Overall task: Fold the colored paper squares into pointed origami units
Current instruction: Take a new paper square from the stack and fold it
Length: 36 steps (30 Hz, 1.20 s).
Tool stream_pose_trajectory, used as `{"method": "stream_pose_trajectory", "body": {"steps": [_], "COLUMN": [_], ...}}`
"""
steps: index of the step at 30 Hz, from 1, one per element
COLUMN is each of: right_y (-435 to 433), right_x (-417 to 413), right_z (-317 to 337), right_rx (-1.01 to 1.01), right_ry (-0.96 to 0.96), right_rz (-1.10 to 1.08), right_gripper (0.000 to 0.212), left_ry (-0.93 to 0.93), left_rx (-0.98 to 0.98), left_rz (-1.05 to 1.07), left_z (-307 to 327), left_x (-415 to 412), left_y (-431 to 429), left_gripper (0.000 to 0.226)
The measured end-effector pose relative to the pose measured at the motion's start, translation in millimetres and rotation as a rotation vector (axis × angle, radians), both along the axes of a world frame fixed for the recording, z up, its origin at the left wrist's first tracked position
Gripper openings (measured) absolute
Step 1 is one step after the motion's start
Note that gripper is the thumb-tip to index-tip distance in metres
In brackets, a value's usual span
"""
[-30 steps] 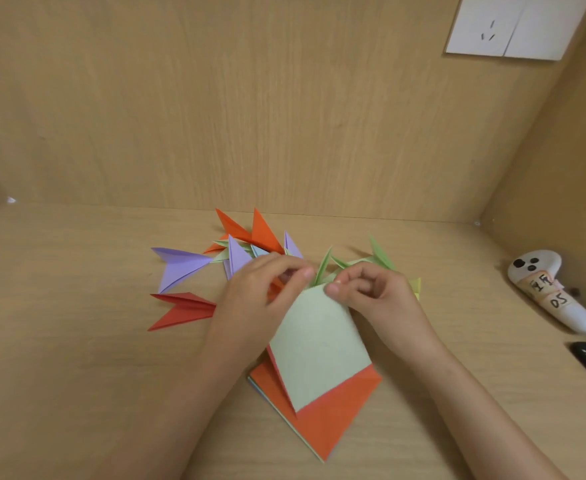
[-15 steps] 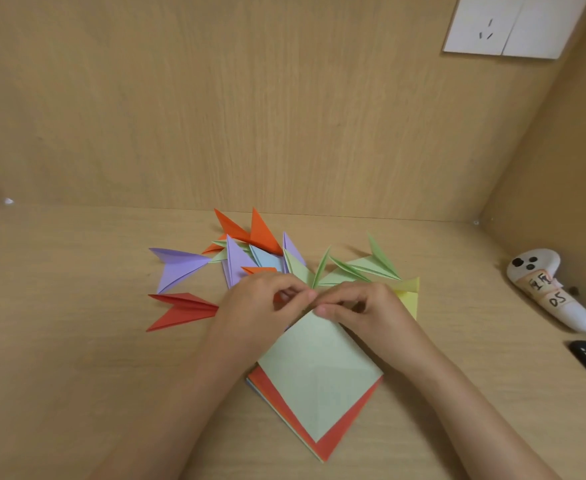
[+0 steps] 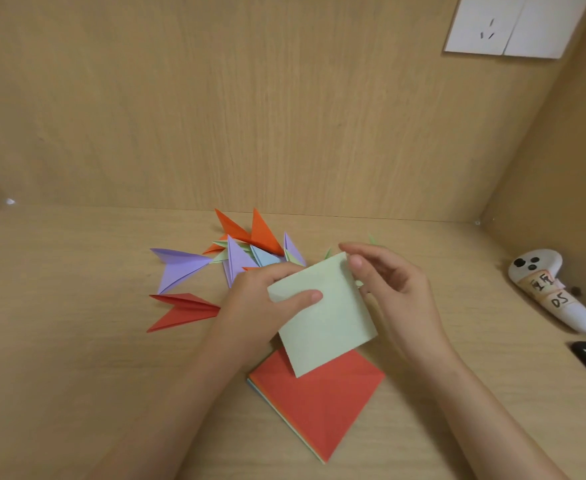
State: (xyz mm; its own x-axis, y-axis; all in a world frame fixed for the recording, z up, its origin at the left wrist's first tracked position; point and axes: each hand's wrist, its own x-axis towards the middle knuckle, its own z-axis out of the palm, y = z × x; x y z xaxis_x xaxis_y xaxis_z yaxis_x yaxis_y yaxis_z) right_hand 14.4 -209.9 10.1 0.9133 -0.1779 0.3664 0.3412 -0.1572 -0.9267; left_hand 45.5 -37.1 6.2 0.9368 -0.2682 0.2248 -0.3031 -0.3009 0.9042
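Green paper square (image 3: 322,317) is up off the red-topped stack of squares (image 3: 319,400), pinched by the left hand (image 3: 260,299) with its thumb on top so it stays steady. The right hand (image 3: 395,289) is open and holds nothing, fingers loose by the far corner, likely ready to fold it. Finished pointed units (image 3: 243,251) sit far left, out of the way.

Indoor desk nook (image 3: 59,341): light wood panels (image 3: 250,116), a wall socket (image 3: 481,26).
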Motion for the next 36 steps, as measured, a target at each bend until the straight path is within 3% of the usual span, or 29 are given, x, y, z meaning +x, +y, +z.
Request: {"method": "stream_pose_trajectory", "body": {"steps": [4, 6, 8, 11, 15, 22, 26, 31, 36], "right_y": [-4.7, -3.9, -1.3, 2.8, 0.8, 5.0, 4.1, 4.0, 3.9], "right_x": [-2.0, -3.3, -2.9, -2.6, -4.4, -5.3, -4.9, 0.8, 1.8], "right_z": [-0.9, -2.0, -5.5, -9.6, -4.8, 0.5, 3.9, -0.3, -0.2], "right_rx": [-0.204, -0.37, -0.507, -0.571, -0.402, 0.177, 0.158, 0.158, 0.216], "right_ry": [-0.125, -0.133, -0.125, -0.127, -0.106, 0.036, 0.099, 0.093, 0.081], "right_rz": [0.119, 0.179, 0.23, 0.227, 0.149, 0.096, 0.051, 0.052, 0.06], "right_gripper": [0.062, 0.073, 0.069, 0.044, 0.027, 0.008, 0.006, 0.001, 0.012], "left_ry": [-0.015, -0.024, 0.004, 0.074, 0.115, 0.232, 0.29, 0.236, 0.192], "left_rx": [-0.137, -0.201, -0.277, -0.329, -0.311, -0.411, -0.434, -0.374, -0.311], "left_rz": [0.083, 0.086, 0.077, 0.067, 0.028, -0.163, -0.175, -0.165, -0.111], "left_z": [7.1, 9.9, 11.5, 11.2, 9.3, 16.9, 20.3, 19.3, 13.7], "left_x": [2.2, 3.3, 4.5, 7.1, 8.0, -1.8, -5.2, -7.1, -5.5], "left_y": [5.3, 8.3, 10.1, 11.8, 12.5, 6.5, 4.8, 2.2, 0.7], "left_gripper": [0.011, 0.009, 0.01, 0.012, 0.013, 0.027, 0.047, 0.036, 0.027]}}
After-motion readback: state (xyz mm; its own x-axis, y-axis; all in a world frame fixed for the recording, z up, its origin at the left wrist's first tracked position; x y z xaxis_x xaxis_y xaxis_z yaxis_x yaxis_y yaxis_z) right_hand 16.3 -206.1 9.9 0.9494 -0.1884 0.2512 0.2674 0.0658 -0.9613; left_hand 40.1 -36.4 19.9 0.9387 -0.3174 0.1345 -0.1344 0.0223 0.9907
